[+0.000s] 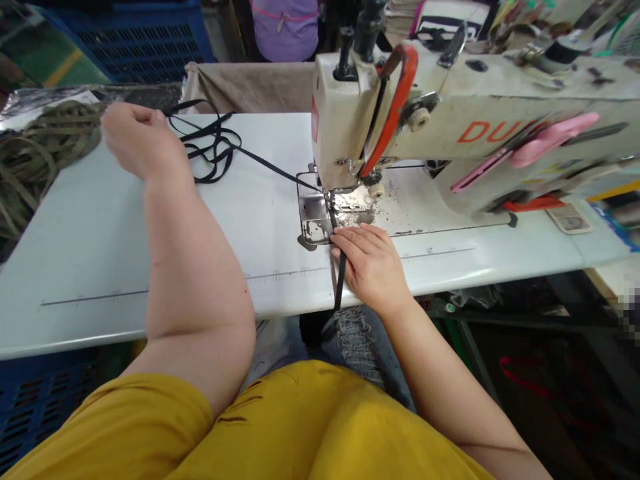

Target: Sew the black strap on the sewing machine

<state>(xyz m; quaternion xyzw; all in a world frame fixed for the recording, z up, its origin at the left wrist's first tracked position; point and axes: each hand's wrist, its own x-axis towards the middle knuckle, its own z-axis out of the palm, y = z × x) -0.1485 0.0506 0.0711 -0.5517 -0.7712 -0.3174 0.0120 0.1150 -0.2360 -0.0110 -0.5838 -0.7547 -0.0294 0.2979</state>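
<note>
A narrow black strap (265, 163) runs from a loose tangle on the table to the presser foot of the sewing machine (327, 120). It comes out on my side and hangs over the table's front edge. My right hand (373, 263) lies just in front of the needle plate (353, 200), fingers together and pressing on the strap, which passes beneath them. Off to the left, my left hand (143, 140) is raised over the table with its fingers curled closed. A loop of the strap meets its fingertips; the exact grip is partly hidden.
Bundled olive-green webbing (35, 153) lies on the table's left end. Blue plastic crates (145, 43) stand behind and below left. Pink thread snips (540, 143) rest against the machine arm. A printed ruler line (285, 275) runs along the white tabletop (270, 233).
</note>
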